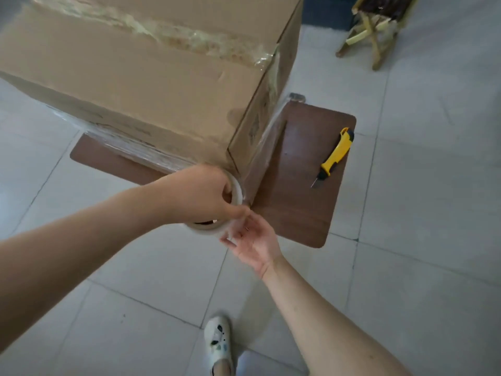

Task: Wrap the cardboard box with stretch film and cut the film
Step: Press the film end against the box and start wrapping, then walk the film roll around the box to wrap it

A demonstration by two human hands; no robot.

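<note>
The large brown cardboard box stands on the dark wooden table. At its 5 o'clock corner, the left hand grips the clear stretch film roll. The right hand, fingers apart, touches the roll from below. The yellow utility knife lies at 3 o'clock.

Soft, even daylight on pale floor tiles, with only faint shadows; a bluish sheen lies on the floor left of the hands. Wide-angle distortion bends tile lines toward the edges. Fingers and film near the hands are slightly motion-blurred
</note>
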